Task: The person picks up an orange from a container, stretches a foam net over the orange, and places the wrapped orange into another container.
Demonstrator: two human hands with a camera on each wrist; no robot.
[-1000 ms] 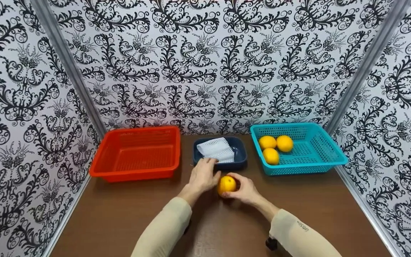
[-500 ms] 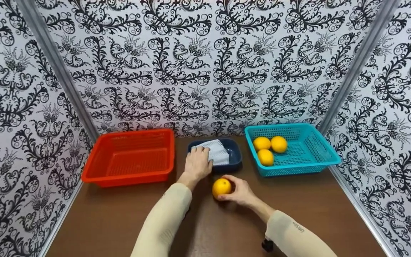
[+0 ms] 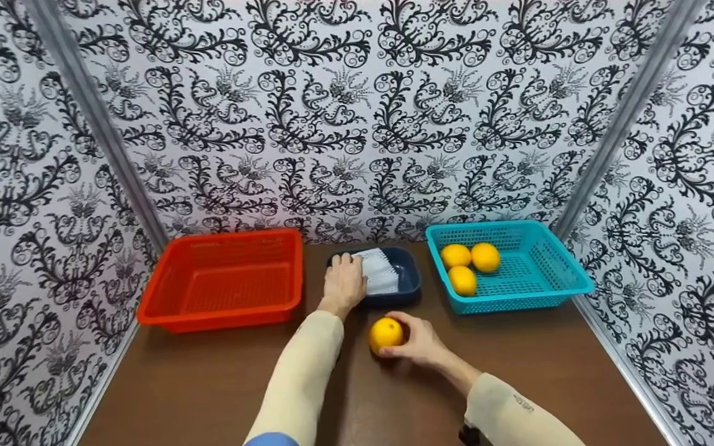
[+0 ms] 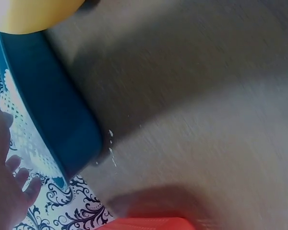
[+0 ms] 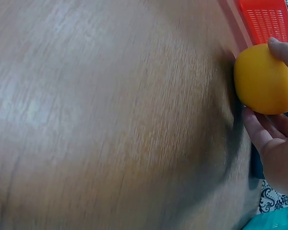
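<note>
My right hand [image 3: 418,339] holds an orange [image 3: 385,335] just above the brown table, its thumb and fingers around the fruit's right side. In the right wrist view the thumb lies on one side of the orange [image 5: 263,79] and the fingers beneath it. My left hand [image 3: 343,282] is over the left end of a navy tray [image 3: 408,272], beside a white foam mesh net [image 3: 378,271] lying in it. The left wrist view shows its fingers [image 4: 20,178] spread and loosely bent near the net [image 4: 31,136]; whether they touch it cannot be seen.
A red basket [image 3: 220,316] stands left of the tray. On the right, a turquoise basket [image 3: 524,302] holds three oranges [image 3: 485,257]. Patterned wall panels [image 3: 332,124] close the table [image 3: 220,384] at the back and both sides.
My left hand has gone from beside the orange up and left to the net at the tray's left end. The right hand keeps holding the orange at nearly the same place.
</note>
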